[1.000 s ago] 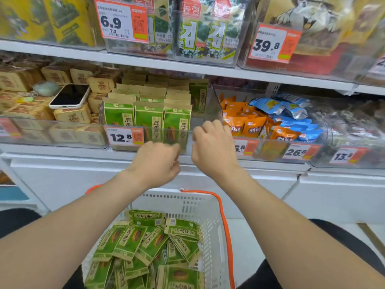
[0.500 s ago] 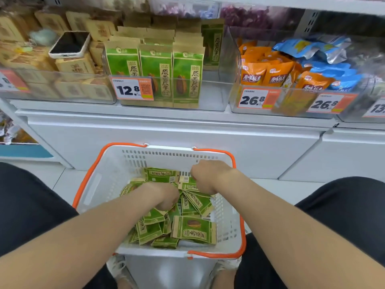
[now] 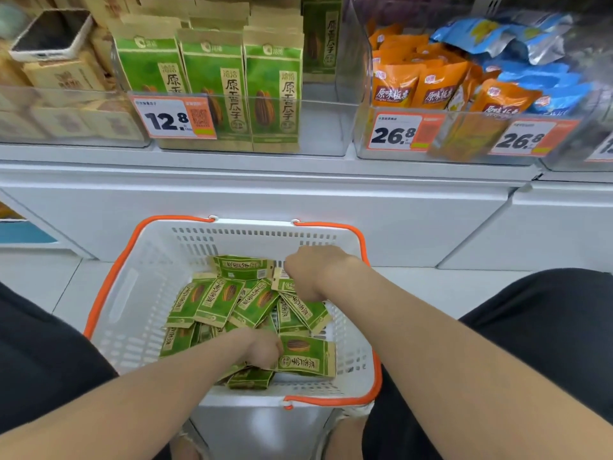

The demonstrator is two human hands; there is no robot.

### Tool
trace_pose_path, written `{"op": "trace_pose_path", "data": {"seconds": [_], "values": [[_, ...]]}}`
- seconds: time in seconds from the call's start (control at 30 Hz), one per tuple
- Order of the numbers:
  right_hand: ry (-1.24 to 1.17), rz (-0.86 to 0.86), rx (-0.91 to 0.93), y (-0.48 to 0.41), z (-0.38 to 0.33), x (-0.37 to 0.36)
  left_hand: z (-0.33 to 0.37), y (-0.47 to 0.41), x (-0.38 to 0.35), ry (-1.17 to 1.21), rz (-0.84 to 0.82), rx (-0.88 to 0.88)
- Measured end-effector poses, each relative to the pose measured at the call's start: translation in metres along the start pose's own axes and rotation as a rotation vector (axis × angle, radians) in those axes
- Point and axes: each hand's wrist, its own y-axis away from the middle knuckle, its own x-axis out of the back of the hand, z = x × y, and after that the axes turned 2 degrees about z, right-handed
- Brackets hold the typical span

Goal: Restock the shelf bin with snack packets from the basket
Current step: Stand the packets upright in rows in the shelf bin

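Nearest, the left hand is sunk among the packets at the near side of the basket. Its knuckles are up and its fingers curled under, so whether a packet is pinched cannot be told. Further in, the right hand is set likewise at the far right of the pile, fingers hidden too. The two hands are held apart, it is judged so that each may gather its own load. The packets are heaped loose and overlapped; about a dozen can be made out, and any buried cannot be counted. The basket is placed between the legs, just below the shelf, which is judged to shorten the lift. Its two handles are folded down onto the rim. Beyond, in the bin, three packs are stood upright across the front behind one tag. More rows are seen behind, and bare floor is left at the right for restocking.
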Motion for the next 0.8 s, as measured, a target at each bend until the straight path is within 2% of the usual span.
{"op": "trace_pose_path", "data": {"seconds": [0.1,0.23,0.43,0.6,0.67,0.8], "values": [[-0.006,-0.007,-0.014,-0.003,0.000,0.000,0.000,-0.001,0.001,0.199,0.094,-0.005],[-0.020,0.005,-0.014,-0.007,0.002,0.003,0.005,-0.007,-0.002,0.460,0.325,-0.043],[-0.057,-0.015,-0.027,-0.005,0.010,0.007,0.021,0.012,0.014,0.465,0.522,-0.115],[-0.034,-0.033,-0.066,0.000,0.020,0.010,0.022,0.042,0.053,0.680,0.768,-0.274],[-0.069,0.013,-0.108,0.002,0.028,0.015,0.022,0.052,0.071,0.838,0.861,-0.384],[-0.375,0.157,-0.230,0.014,0.057,0.038,0.023,0.078,0.111,1.304,1.028,-0.476]]}}
